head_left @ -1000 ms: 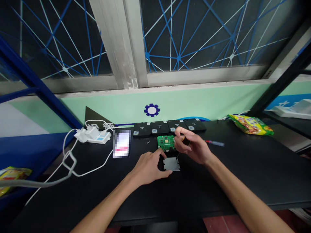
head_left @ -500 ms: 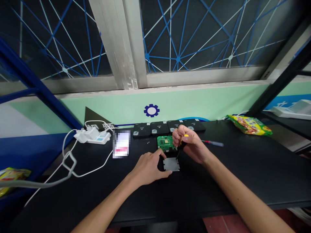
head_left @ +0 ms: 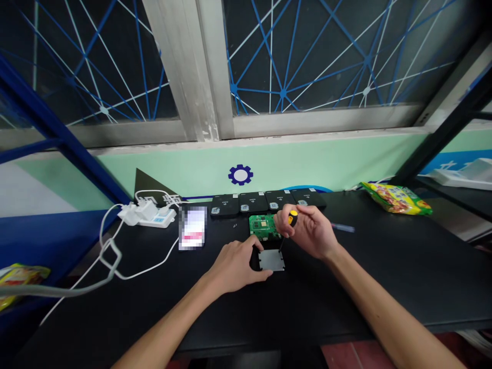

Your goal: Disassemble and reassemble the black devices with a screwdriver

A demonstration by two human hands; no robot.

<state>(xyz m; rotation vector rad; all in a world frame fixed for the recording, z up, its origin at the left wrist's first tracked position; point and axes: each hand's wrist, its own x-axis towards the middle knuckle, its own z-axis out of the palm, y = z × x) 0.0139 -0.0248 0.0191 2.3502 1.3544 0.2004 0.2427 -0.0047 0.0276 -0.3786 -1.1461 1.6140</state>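
Observation:
My left hand point(head_left: 239, 262) grips a small silver metal plate point(head_left: 271, 260) at its left side, thumb at the near edge and fingers at the far edge. The plate lies flat on the black table. In my right hand point(head_left: 307, 229) is a screwdriver point(head_left: 292, 219) with a yellow and black handle. Its dark shaft slants down to the plate's far right corner; whether the tip sits in a screw is too small to tell. Just behind the plate lies a green circuit board point(head_left: 263, 225), its right end hidden by my right hand.
A row of several black boxes point(head_left: 251, 202) stands along the wall. To the left are a phone point(head_left: 192, 228) with a blurred screen and a white power strip point(head_left: 157, 218) with cables. A second screwdriver point(head_left: 344, 228) and a yellow-green snack bag point(head_left: 397, 199) lie to the right.
My right hand has turned at the wrist and its fingers have shifted around the screwdriver handle, so the handle's top now shows. My left hand and the plate have stayed put.

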